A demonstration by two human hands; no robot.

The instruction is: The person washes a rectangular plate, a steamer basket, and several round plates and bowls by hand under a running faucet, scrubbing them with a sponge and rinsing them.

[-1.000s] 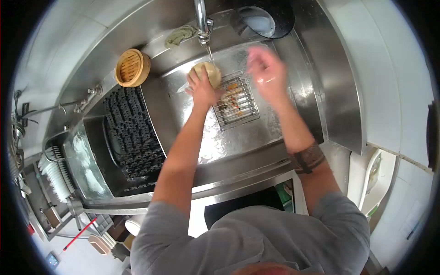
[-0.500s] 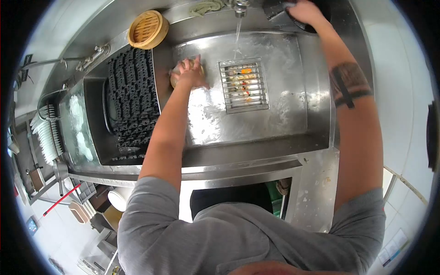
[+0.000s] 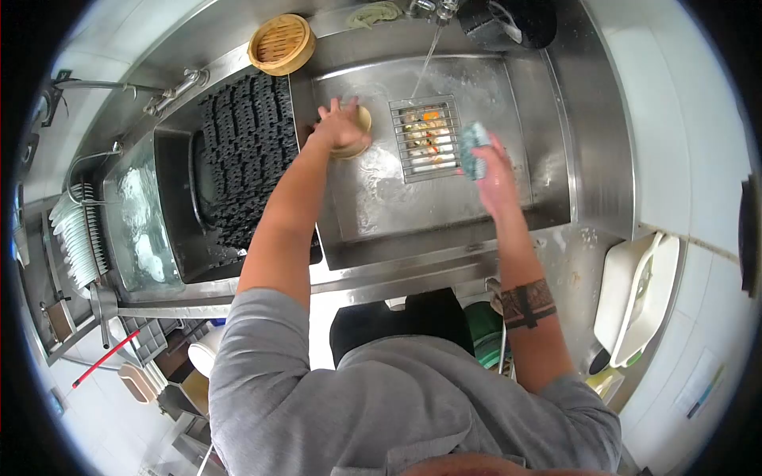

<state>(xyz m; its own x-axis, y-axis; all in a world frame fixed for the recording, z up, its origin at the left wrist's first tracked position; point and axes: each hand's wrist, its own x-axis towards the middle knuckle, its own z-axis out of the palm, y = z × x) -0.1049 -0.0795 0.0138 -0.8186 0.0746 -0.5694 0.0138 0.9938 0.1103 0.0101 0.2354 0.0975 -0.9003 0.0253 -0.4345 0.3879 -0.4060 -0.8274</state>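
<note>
My left hand point(image 3: 339, 127) grips a round, tan, bowl-like vessel point(image 3: 363, 133) at the left side of the steel sink point(image 3: 444, 210); the hand covers most of it, so its exact kind cannot be told. In my right hand point(image 3: 495, 176) is a grey-green scouring pad point(image 3: 474, 151), raised over the sink just right of the metal grate point(image 3: 427, 168). Orange, red and white food scraps point(image 3: 429, 131) show beneath the grate bars. Water runs from the faucet point(image 3: 446, 9) toward the grate.
A bamboo steamer basket point(image 3: 282, 45) and a green cloth point(image 3: 375, 13) rest on the back ledge. Black round ware point(image 3: 508, 20) stands at the back right. Black studded matting point(image 3: 246, 151) fills the neighbouring basin. White tubs point(image 3: 631, 297) stand at the right, plates point(image 3: 78, 238) far left.
My right hand has come from the black ware at the back right to beside the grate, now with the scouring pad. My left hand stays on the tan vessel.
</note>
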